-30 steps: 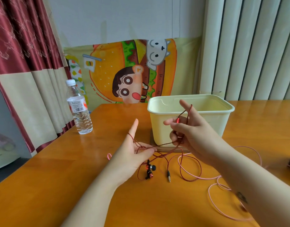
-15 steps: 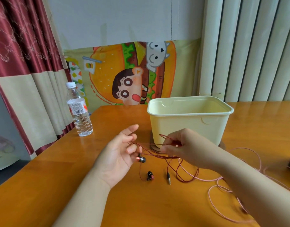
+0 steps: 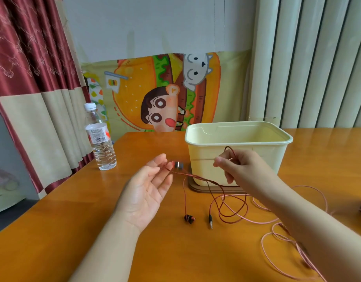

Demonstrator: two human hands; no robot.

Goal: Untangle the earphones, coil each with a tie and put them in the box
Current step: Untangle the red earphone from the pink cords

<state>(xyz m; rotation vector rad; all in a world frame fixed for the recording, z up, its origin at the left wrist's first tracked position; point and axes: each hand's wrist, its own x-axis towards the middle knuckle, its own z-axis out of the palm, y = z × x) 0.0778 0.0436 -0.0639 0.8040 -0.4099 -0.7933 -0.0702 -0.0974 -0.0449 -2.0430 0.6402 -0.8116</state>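
Before box (image 3: 236,142), red earphones (image 3: 232,217) strung between hands, partly untangled: left hand (image 3: 144,192) palm up, fingers (image 3: 153,171) relaxed, cord (image 3: 195,176) draped across; right hand (image 3: 242,169) pinches loop (image 3: 229,148). Pink earphones (image 3: 263,243) sprawl loose on table (image 3: 155,251) at right. No tie seen; nothing visible in box. Coiling, boxing both remain.

Open table (image 3: 53,231) stretches left toward the water bottle (image 3: 100,143), while the box (image 3: 236,138) and looped pink cable (image 3: 262,244) block the right
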